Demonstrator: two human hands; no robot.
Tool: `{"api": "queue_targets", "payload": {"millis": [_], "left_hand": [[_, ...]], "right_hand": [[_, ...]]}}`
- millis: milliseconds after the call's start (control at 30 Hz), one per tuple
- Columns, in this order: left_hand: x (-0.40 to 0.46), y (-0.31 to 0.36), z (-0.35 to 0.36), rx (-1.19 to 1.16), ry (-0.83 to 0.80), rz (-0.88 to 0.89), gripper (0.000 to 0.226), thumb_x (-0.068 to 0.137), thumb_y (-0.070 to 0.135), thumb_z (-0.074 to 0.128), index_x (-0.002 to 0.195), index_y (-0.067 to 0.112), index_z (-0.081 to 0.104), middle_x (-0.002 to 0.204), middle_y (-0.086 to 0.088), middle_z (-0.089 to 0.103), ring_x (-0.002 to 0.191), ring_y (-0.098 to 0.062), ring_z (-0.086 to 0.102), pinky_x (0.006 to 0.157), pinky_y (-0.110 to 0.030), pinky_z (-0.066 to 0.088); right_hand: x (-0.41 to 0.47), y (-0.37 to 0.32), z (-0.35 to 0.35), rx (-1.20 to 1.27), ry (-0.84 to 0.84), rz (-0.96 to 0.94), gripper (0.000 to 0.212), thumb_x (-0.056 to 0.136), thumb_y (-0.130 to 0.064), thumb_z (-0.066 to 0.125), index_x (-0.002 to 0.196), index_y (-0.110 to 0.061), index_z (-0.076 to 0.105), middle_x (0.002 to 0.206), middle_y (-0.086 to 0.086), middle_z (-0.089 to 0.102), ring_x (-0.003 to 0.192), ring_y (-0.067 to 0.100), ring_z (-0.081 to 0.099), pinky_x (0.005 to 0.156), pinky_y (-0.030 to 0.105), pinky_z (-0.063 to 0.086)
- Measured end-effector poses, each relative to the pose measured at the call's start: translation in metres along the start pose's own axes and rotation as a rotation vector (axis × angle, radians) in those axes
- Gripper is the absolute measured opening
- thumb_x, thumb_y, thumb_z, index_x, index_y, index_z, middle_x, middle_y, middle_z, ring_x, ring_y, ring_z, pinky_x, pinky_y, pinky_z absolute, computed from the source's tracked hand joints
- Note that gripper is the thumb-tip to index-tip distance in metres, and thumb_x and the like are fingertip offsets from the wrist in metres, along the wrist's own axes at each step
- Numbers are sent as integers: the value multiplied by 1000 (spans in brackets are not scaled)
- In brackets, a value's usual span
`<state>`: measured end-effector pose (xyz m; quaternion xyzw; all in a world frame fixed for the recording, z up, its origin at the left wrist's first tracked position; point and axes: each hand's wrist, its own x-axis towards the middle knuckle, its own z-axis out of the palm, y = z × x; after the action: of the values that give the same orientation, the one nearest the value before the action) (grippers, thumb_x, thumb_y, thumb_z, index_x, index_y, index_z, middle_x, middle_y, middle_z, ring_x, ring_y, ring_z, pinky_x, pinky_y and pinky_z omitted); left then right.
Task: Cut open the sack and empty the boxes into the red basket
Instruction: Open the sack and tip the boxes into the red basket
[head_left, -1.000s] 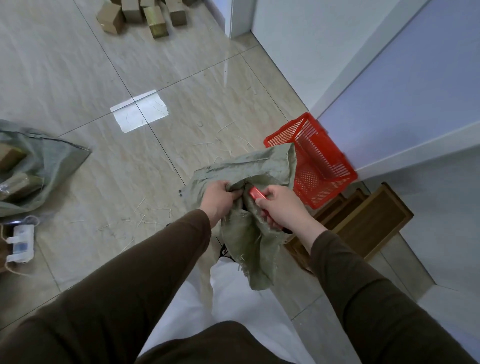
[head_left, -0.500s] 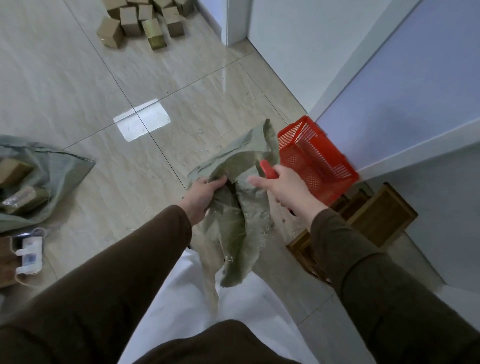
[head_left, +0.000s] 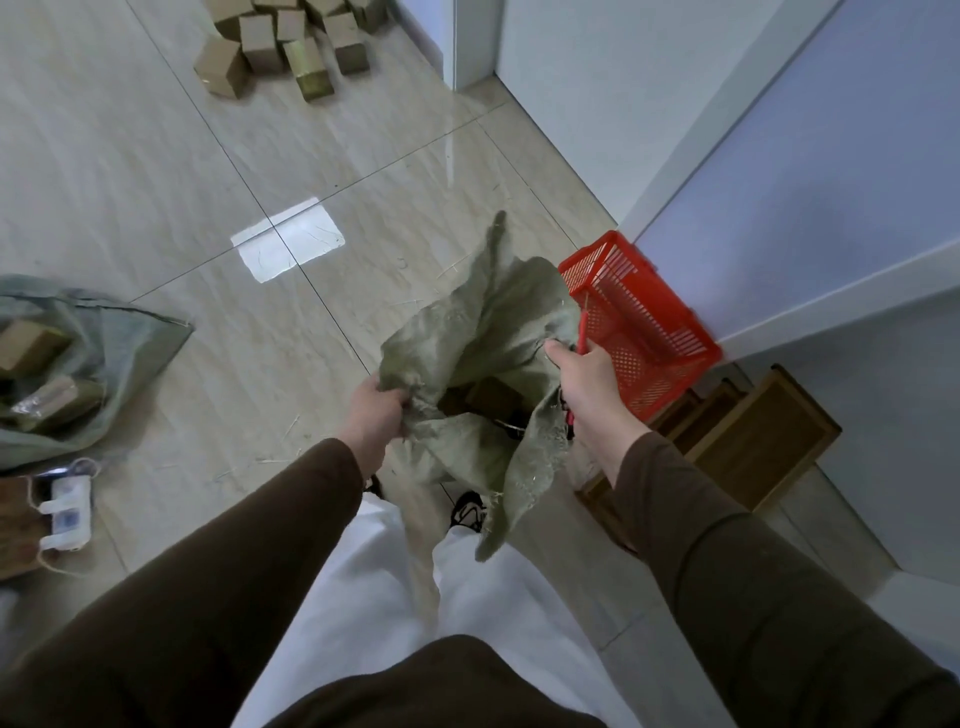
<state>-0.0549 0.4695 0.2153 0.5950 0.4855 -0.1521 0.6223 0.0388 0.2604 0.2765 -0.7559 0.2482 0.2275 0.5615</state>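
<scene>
Your left hand (head_left: 371, 418) grips one edge of the sack (head_left: 485, 332), your right hand (head_left: 584, 376) the other plus a red cutter (head_left: 583, 332); it hangs open beside the basket (head_left: 641, 332); next, tip boxes (head_left: 493, 397) in.

Your left hand (head_left: 371, 415) grips the left edge of the sack (head_left: 483, 364) and your right hand (head_left: 584, 376) grips its right edge, so the sack hangs between them in front of your legs. Inside its opening sits a box (head_left: 493, 397). The basket (head_left: 641, 332) stands just right of the sack, against the wall (head_left: 831, 208), with wooden trays (head_left: 748, 441) on the floor (head_left: 156, 182) nearer you. Far ahead, a cluster of boxes (head_left: 291, 52) lies on the floor. To your left lies a second sack (head_left: 119, 358) with boxes in it, and a small device (head_left: 67, 506) nearer you.
</scene>
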Motion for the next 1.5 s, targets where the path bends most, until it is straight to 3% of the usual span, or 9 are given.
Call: {"api": "queue_targets", "payload": {"millis": [67, 200, 333, 433, 567, 700, 867, 1067, 1500], "left_hand": [[-8, 9, 3, 270, 127, 236, 62, 85, 11, 61, 143, 21, 43, 130, -11, 61, 111, -33, 70, 85, -47, 63], [-28, 51, 31, 631, 311, 689, 107, 81, 46, 72, 163, 28, 6, 171, -2, 20, 158, -23, 20, 130, -52, 8], [-7, 59, 38, 550, 132, 305, 125, 81, 29, 84, 164, 32, -10, 171, -14, 22, 151, -38, 38, 123, -57, 29], [2, 46, 24, 295, 21, 224, 46, 94, 17, 68, 138, 15, 52, 120, -15, 71, 93, -29, 74, 81, -52, 65], [1, 36, 19, 104, -37, 272, 15, 86, 8, 81, 99, 9, 73, 92, -8, 77, 83, -24, 74, 70, -37, 64], [-3, 41, 26, 97, -110, 292, 18, 88, 4, 78, 105, -2, 75, 94, -16, 77, 80, -25, 72, 63, -32, 61], [-12, 35, 20, 281, -260, 355, 38, 86, -7, 74, 122, 6, 67, 101, -8, 75, 89, -22, 73, 76, -32, 62], [-5, 15, 10, 105, -188, 243, 12, 99, 7, 69, 104, 17, 73, 92, -4, 77, 83, -21, 74, 73, -30, 63], [-16, 17, 16, 51, -359, 120, 16, 101, 28, 67, 106, 14, 74, 96, -11, 78, 79, -26, 74, 69, -40, 63]], "right_hand": [[0, -1, -3, -10, -31, -40, 21, 101, -23, 66, 115, -8, 69, 104, -1, 70, 95, 12, 63, 84, 29, 48], [-7, -2, -2, -41, -54, -138, 22, 98, -25, 68, 99, -2, 71, 92, 8, 67, 88, 19, 63, 85, 35, 49], [-9, -6, -6, -11, -41, -153, 8, 100, -22, 66, 98, -18, 73, 99, 5, 74, 96, 20, 69, 91, 38, 55], [5, -5, -23, -111, 73, -167, 13, 98, -29, 66, 108, -25, 73, 101, 1, 73, 98, 29, 72, 90, 48, 60], [3, -6, -34, -652, 212, -591, 65, 95, -41, 71, 153, -25, 46, 150, 1, 52, 123, 18, 59, 95, 37, 52], [-20, -9, 11, -930, -149, -847, 86, 92, -46, 73, 163, -32, 26, 169, -2, 32, 129, 26, 61, 98, 48, 57], [-6, 0, 38, -784, -209, -577, 16, 97, -32, 69, 108, -21, 68, 97, 1, 71, 88, 24, 69, 80, 42, 56], [3, 0, 31, -322, -156, -258, 25, 104, -37, 59, 86, -21, 64, 75, 3, 60, 64, 21, 55, 64, 39, 44], [25, 14, 24, -374, -63, -159, 34, 102, -38, 59, 106, -5, 70, 82, 8, 63, 69, 24, 59, 62, 37, 44]]}}
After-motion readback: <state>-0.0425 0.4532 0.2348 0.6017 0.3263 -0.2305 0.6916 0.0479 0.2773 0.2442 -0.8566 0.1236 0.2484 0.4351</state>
